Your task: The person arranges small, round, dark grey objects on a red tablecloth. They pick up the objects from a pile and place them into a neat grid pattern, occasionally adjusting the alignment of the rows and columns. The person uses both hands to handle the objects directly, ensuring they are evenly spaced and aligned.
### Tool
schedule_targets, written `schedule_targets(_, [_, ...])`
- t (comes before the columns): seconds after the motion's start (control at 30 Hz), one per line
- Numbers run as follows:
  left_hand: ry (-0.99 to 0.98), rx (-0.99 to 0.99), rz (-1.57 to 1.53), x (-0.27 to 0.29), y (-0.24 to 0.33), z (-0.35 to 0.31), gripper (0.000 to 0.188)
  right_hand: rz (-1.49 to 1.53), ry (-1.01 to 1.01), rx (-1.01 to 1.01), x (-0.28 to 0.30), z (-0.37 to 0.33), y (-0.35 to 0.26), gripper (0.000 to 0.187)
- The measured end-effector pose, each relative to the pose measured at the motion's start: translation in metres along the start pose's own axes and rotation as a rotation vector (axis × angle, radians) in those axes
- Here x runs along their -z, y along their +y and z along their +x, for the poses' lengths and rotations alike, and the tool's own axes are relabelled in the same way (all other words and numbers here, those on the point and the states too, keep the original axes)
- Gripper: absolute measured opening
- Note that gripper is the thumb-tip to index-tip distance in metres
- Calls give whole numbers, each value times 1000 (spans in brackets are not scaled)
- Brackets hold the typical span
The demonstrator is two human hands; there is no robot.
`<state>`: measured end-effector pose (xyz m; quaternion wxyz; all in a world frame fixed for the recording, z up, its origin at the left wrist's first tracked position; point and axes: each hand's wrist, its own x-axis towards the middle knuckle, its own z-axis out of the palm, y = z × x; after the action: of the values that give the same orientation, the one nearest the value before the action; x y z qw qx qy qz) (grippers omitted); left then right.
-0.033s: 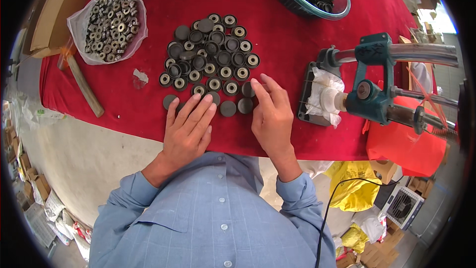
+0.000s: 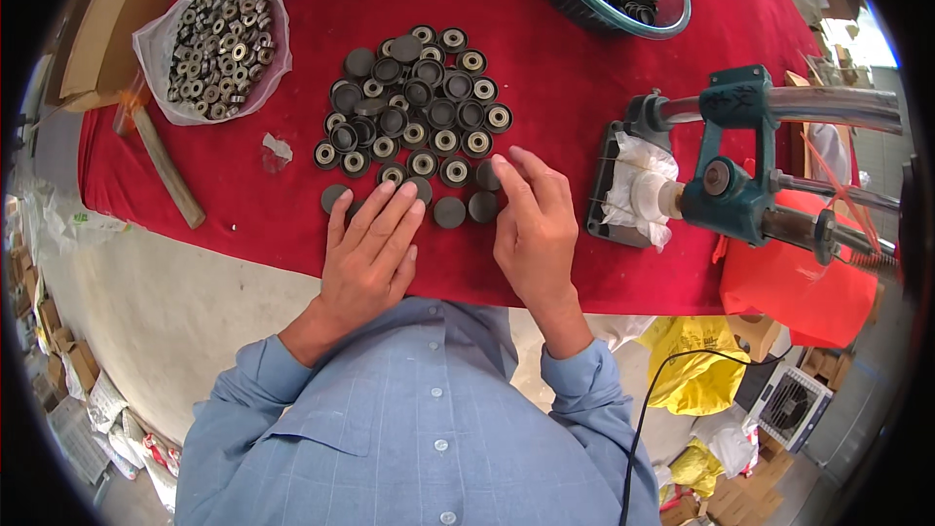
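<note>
A cluster of small dark round caps point(image 2: 419, 107), some with a pale ring inside, lies spread on a red cloth point(image 2: 555, 88). My left hand point(image 2: 370, 253) rests flat on the cloth at the cluster's near edge, fingers straight, tips touching the closest caps and holding nothing. My right hand point(image 2: 534, 229) sits just right of it, fingers loosely bent, their tips at a cap on the cluster's right near corner. Two plain dark caps point(image 2: 466, 209) lie between the two hands.
A clear plastic bag of small metal rings point(image 2: 214, 49) sits at the far left, a wooden stick point(image 2: 166, 166) beside it. A glass bowl point(image 2: 672, 15) with dark caps stands far right. A teal hand press point(image 2: 730, 185) occupies the right. A white scrap point(image 2: 278, 148) lies left of the cluster.
</note>
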<state>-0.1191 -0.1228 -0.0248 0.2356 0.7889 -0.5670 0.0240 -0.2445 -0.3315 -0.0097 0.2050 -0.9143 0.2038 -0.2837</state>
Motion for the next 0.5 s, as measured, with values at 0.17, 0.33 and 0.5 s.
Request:
schedule_targets(0.17, [138,28,-35,-7,-3,-9,54,138,-78,114,-6,-1,-33,45])
schedule_targets(0.33, [137,30,-15,-5,-2,-6,52,67,-127,172,-25,-7,-41,40])
schedule_targets(0.5, [127,51,0,-7,-2,-7,51,17,-146,211,-31,-15,-42,39])
